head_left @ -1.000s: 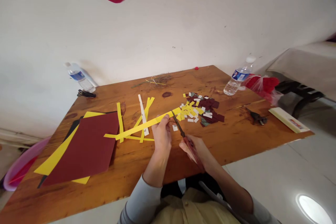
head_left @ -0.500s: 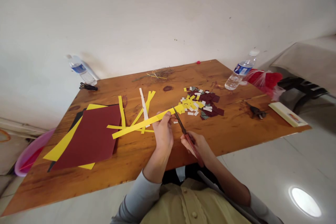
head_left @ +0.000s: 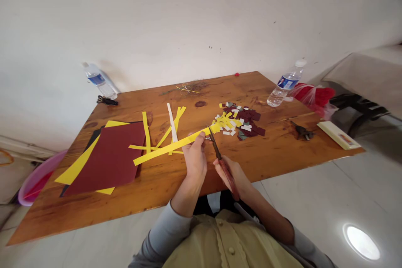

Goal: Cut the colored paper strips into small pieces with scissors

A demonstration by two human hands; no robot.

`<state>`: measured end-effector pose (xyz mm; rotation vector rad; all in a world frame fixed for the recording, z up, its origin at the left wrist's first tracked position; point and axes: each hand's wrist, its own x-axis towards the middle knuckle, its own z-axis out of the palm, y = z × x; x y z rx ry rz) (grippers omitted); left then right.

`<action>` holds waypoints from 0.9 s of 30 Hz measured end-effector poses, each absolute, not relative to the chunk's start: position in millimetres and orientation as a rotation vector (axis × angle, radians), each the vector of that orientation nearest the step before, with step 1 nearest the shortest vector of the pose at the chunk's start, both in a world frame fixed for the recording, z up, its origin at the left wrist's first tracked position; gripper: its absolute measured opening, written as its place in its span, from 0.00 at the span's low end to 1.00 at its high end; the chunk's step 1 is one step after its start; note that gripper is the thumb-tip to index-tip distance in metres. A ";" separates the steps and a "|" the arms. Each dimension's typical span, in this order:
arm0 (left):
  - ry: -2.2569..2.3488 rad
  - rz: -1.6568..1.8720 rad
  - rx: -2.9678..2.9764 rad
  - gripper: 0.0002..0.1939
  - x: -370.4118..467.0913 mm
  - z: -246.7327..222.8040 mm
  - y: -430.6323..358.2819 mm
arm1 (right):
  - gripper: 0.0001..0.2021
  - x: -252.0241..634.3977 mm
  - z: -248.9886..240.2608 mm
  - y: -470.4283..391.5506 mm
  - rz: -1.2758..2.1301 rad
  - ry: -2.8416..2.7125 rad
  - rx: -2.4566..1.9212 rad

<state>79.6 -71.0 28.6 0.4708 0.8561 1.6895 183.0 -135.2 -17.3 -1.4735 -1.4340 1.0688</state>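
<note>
A long yellow paper strip (head_left: pixel 166 149) is pinched between the thumb and fingers of my left hand (head_left: pixel 195 155). My right hand (head_left: pixel 234 176) is wrapped round the red handles of the scissors (head_left: pixel 218 150), whose dark blades meet the strip near its right end. Beyond the blades lies a pile of small cut pieces (head_left: pixel 243 121), yellow, white, grey and dark red. Several yellow strips (head_left: pixel 146 132) and a white strip (head_left: pixel 172 122) lie on the table left of my left hand.
On the wooden table (head_left: pixel 176 180), dark red sheets (head_left: pixel 109 159) overlap yellow and black ones at left. Bottles stand at back left (head_left: pixel 102 83) and right (head_left: pixel 284 86). Black clippers (head_left: pixel 301 131) and a pale box (head_left: pixel 338 135) lie at right; dry twigs (head_left: pixel 188 88) lie at the back.
The view has shifted slightly, moving the table's contents a little in the picture. Both hands keep their grips, and the scissor blades remain at the strip's right end.
</note>
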 end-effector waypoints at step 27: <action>0.851 1.680 0.541 0.17 81.8 30.8 -74.3 | 0.10 178.7 -55.2 -132.7 1.269 -1.175 -1.209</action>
